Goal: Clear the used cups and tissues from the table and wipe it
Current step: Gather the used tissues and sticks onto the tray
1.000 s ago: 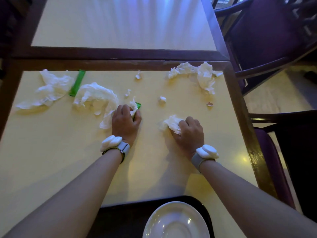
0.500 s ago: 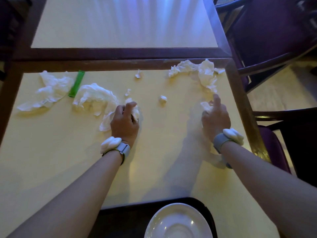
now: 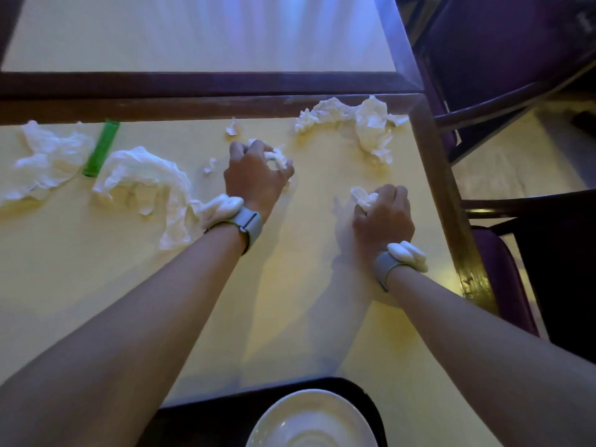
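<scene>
- White tissue wads (image 3: 275, 158) fill both fists: left hand (image 3: 254, 179) clenches one mid-table, right hand (image 3: 383, 217) another near the right edge of the table (image 3: 290, 301).
- Larger crumpled tissues (image 3: 145, 169) and a green stick (image 3: 101, 146) lie uncollected along the far side.
- Wiping appears not yet begun.

Both hands, left (image 3: 258, 172); right (image 3: 383, 214), clutch crumpled tissues on the table (image 3: 96, 285).
</scene>
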The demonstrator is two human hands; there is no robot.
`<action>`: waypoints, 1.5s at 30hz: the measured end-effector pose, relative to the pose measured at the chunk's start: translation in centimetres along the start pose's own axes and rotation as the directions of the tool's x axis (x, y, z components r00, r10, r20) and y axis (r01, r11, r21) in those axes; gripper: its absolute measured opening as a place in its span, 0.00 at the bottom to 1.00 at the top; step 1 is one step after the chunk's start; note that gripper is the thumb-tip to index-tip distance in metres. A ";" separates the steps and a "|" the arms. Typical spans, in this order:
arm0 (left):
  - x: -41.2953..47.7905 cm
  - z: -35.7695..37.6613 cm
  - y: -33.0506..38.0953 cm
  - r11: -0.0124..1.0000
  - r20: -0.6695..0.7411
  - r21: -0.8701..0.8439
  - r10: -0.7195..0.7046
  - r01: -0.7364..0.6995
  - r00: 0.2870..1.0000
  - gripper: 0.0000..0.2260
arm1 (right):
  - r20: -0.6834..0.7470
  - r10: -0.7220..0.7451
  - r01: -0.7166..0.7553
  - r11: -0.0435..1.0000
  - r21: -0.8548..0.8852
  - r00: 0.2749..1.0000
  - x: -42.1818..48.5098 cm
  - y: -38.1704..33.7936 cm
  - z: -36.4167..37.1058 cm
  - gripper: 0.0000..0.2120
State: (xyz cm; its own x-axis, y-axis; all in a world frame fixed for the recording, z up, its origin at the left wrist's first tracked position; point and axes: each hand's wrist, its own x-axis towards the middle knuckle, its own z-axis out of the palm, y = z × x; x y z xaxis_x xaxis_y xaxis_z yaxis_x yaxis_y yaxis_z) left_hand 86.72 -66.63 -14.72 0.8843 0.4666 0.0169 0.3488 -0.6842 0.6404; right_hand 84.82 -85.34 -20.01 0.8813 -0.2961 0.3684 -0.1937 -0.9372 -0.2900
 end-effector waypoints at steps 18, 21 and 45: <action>-8.8 -2.0 -5.0 0.942 0.286 0.232 0.173 -0.243 0.943 0.14 | 0.091 -0.463 0.426 0.864 0.270 0.882 -3.9 1.8 -2.4 0.06; -10.6 -3.8 -4.7 0.981 0.398 0.170 0.016 -0.091 0.917 0.16 | 0.215 -0.418 0.343 0.886 0.313 0.883 -6.9 2.7 -3.7 0.09; -37.2 -23.1 -13.8 0.373 0.253 -0.667 -0.700 0.645 0.667 0.13 | 0.896 -0.416 -0.505 0.745 0.435 0.156 -31.4 -13.8 -24.2 0.17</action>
State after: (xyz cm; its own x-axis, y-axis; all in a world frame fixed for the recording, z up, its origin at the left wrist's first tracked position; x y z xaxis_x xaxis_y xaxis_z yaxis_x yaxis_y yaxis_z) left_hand 41.86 -61.56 -6.49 0.4244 0.6488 -0.6316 0.4928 0.4197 0.7622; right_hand 49.42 -67.62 -6.21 0.6046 0.5087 -0.6129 -0.4024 -0.4690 -0.7862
